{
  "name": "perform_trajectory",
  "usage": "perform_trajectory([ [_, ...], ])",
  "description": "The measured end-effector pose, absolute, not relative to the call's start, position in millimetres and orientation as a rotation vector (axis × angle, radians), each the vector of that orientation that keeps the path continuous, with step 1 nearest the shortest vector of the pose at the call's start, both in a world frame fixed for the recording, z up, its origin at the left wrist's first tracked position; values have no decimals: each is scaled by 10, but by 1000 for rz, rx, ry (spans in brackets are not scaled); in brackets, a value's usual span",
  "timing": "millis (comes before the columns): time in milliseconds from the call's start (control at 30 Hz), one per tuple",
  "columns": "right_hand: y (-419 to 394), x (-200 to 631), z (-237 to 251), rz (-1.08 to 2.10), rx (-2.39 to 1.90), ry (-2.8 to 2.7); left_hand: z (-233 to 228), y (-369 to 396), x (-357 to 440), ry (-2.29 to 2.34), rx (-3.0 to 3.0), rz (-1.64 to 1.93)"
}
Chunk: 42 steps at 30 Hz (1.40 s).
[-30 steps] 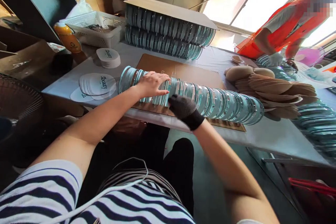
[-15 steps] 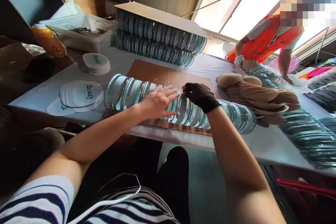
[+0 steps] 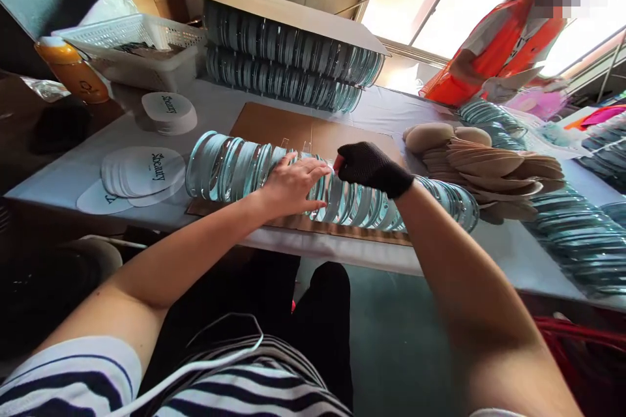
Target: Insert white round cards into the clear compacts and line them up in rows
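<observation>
On the tabletop [image 3: 73, 169], the bare left hand [image 3: 292, 184] lies open on the row of glass discs [image 3: 337, 192] while the gloved right hand [image 3: 369, 168] is curled closed beside it; parting the discs likely demands steady, gentle fingers.

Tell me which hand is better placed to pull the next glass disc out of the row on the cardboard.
Probably the right hand: its gloved fingertips are pinched at the top edge of the row of glass discs, where the row parts. The bare left hand lies flat across the discs, seemingly steadying them.
</observation>
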State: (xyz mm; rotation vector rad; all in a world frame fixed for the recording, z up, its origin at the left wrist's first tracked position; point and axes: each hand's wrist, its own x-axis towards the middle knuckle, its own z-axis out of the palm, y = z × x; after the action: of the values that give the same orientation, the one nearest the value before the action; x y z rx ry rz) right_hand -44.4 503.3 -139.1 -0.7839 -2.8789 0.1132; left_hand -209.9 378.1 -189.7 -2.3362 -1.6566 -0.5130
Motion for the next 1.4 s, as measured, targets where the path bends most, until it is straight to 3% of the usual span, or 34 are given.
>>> perform_trajectory([
  [100,4521,-129,-1835,203,-827,-2660,-1903,3773,-2091,-1646,-2351,-512],
  [267,3882,-19,-2734,46,-1093,-2651,-1926,3756,-2091,-1673,-2338,-491],
  [367,3761,-15,-2920,61,-1140,-2691,-1926,3730,-2116,-1682,-2322,-475],
  [467,3844,136,-2688,72,-1045,-2720,-1883,3697,-2113,-1695,-2324,-427],
  [633,4539,386,-1810,-71,-1151,-2423,-1811,3784,-1860,-1616,-2354,-411],
  [767,5360,79,-1412,-39,-1282,-2829,-1885,3981,-1621,-1536,-2434,-384],
  [933,5909,-426,-1373,152,-1035,-3268,-2009,4069,-1608,-1485,-2399,-419],
  [1067,5864,-485,-1357,-78,-860,-3426,-2016,4054,-1642,-1468,-2400,-428],
  [1200,5761,-398,-1373,-237,-783,-3323,-2010,4061,-1625,-1485,-2402,-418],
  [1400,5480,-7,-1399,-60,-795,-2940,-2001,4025,-1606,-1533,-2383,-395],
])
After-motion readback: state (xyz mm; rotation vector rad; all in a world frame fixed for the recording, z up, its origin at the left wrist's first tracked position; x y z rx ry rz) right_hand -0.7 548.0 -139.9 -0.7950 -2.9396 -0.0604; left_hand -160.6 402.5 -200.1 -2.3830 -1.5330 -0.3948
